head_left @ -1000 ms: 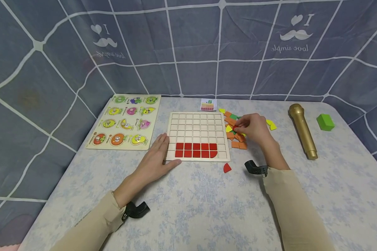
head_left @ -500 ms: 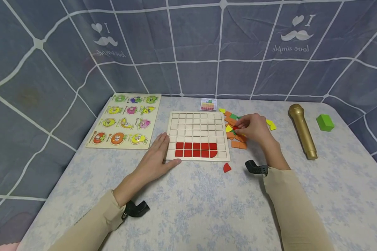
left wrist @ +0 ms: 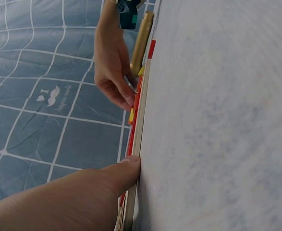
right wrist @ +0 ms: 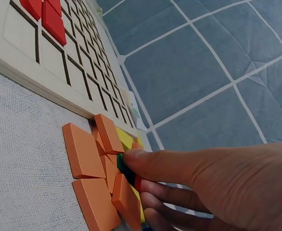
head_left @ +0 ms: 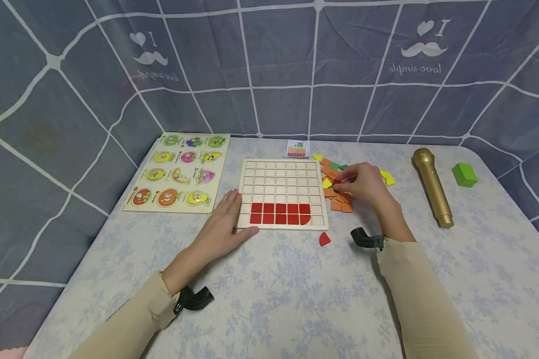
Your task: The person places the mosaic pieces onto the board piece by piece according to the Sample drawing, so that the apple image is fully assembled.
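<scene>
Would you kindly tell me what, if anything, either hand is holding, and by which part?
The left hand rests against the grid board, gripping nothing. The right hand is at a red piece; whether it is pinched cannot be told.

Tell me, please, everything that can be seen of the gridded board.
The gridded board is a pale, roughly square panel that looks like wood, with a plain border around a grid of shallow recessed cells. It lies flat on the table. Ten red pieces sit in two rows of five toward its near side, one with a rounded corner; the other visible cells are bare. The left hand touches its left and near edges.
</scene>
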`<state>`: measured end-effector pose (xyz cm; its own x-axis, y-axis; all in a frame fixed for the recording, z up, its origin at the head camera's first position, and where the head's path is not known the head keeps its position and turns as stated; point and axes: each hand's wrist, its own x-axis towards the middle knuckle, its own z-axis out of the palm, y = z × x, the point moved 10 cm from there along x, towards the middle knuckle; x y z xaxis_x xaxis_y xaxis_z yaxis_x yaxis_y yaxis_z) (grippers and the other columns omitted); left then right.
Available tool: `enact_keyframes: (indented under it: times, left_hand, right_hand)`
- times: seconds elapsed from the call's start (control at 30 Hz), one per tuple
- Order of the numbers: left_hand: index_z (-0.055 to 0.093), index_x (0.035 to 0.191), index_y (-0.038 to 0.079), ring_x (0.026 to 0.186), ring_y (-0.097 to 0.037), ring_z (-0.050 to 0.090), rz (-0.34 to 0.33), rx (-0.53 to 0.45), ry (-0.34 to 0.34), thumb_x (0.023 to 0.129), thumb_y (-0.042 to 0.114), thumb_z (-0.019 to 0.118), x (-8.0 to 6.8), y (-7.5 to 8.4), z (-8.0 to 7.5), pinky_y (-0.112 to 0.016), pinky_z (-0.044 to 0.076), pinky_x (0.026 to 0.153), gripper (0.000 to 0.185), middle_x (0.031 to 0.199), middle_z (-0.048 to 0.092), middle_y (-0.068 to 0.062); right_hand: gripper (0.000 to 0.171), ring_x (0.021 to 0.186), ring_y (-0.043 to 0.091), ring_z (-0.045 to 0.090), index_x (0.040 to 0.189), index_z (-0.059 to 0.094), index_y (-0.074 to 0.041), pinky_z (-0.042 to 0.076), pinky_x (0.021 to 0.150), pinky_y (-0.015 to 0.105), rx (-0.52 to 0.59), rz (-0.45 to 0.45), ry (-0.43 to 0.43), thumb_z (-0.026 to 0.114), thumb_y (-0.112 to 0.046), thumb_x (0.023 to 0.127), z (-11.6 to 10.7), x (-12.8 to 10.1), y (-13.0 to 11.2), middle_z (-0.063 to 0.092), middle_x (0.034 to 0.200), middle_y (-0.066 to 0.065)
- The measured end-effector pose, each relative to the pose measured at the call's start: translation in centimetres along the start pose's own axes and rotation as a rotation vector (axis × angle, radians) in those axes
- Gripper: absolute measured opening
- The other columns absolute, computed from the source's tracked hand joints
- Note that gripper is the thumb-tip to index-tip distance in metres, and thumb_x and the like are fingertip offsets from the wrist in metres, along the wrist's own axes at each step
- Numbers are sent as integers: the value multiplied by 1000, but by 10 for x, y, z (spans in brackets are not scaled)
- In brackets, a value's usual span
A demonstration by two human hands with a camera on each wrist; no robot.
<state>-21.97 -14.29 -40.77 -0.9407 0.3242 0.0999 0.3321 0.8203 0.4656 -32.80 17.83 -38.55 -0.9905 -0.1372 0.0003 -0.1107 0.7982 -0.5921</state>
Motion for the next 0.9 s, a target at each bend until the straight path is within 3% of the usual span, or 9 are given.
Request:
enact_keyframes:
  times: [0.47, 0.7, 0.9]
  left_hand:
    - [26, 162, -11, 162, -42, 16, -2, 7, 0, 97, 46, 74, 0, -1, 1, -55, 20, 131, 99, 173, 19, -26]
    - [26, 161, -12, 162, -43, 16, -8, -8, -2, 96, 45, 75, -1, -1, 2, -57, 21, 130, 100, 173, 19, -27]
    - [27, 162, -10, 162, -41, 17, -19, -27, 3, 95, 45, 77, 1, -2, 0, -57, 23, 130, 99, 173, 21, -26]
  right_hand:
    - [29, 87, 27, 62, 109, 77, -2, 47, 75, 35, 18, 28, 34, 86, -19, 88, -6, 0, -4, 73, 94, 13]
    - [27, 91, 28, 66, 108, 77, -2, 50, 78, 35, 87, -60, 32, 86, -16, 86, -1, -4, -37, 74, 96, 14]
    - [24, 91, 25, 65, 105, 78, -4, 52, 80, 34, 133, -180, -35, 87, -12, 84, 28, -9, -81, 71, 94, 11]
